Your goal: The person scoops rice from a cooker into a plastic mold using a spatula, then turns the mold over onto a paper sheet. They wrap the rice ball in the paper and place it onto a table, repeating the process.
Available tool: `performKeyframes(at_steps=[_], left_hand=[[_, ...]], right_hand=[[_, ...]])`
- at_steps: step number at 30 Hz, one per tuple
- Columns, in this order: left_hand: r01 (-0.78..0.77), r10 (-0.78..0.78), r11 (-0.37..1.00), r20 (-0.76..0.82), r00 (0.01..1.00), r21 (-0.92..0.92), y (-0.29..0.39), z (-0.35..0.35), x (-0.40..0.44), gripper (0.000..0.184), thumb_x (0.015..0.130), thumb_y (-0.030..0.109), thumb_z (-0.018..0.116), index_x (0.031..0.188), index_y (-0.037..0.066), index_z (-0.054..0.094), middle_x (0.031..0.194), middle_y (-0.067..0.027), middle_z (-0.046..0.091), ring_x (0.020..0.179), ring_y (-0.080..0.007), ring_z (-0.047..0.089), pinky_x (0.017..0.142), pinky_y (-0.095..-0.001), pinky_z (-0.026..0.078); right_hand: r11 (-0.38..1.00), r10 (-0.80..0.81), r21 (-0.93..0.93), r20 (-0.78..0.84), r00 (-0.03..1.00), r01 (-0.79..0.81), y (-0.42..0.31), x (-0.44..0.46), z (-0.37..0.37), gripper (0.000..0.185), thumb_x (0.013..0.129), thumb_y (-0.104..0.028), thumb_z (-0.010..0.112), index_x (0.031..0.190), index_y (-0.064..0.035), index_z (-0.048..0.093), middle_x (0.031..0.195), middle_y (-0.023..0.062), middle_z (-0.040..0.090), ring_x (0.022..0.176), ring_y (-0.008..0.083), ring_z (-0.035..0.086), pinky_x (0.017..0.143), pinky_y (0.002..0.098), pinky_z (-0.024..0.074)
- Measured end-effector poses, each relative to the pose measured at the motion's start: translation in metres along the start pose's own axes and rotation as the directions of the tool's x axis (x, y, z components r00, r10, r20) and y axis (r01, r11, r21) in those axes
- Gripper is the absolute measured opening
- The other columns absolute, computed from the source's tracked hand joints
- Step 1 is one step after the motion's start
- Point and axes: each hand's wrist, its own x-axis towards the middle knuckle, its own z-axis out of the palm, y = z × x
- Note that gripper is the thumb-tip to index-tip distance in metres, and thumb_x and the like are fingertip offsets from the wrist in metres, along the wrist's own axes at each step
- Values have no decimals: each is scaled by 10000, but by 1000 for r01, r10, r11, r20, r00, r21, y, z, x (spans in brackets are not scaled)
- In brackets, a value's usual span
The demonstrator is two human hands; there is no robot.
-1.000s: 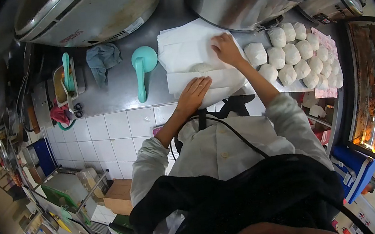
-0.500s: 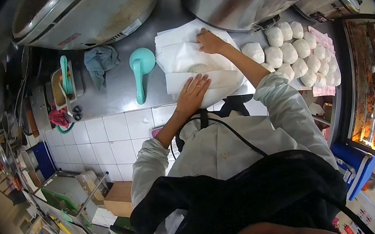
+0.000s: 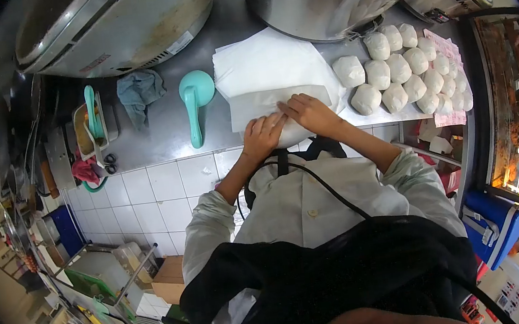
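Half-curled, the left hand (image 3: 262,135) and right hand (image 3: 312,115) rested on a folded white paper sheet (image 3: 259,104), seemingly holding its fold; I couldn't tell whether either grip pinched it. It lay at six o'clock on a white paper stack (image 3: 260,61).

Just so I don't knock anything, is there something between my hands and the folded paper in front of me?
Nothing visible: your left hand and right hand both appear to rest right on the paper. The scoop lies to its left and the bundles to its right, neither in between.
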Motion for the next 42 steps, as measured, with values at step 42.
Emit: performKeyframes(at_steps=[42], left_hand=[[88,-102,994,305,947,59,-25,12,1,407,759,82,527,1130,-86,525,905,-108,516,884,-241,500,777,-356,406]], right_hand=[[821,570,229,-368,735,-522,-16,-17,69,299,713,-55,556,998,16,612,926,140,577,914,294,536,819,366,452]])
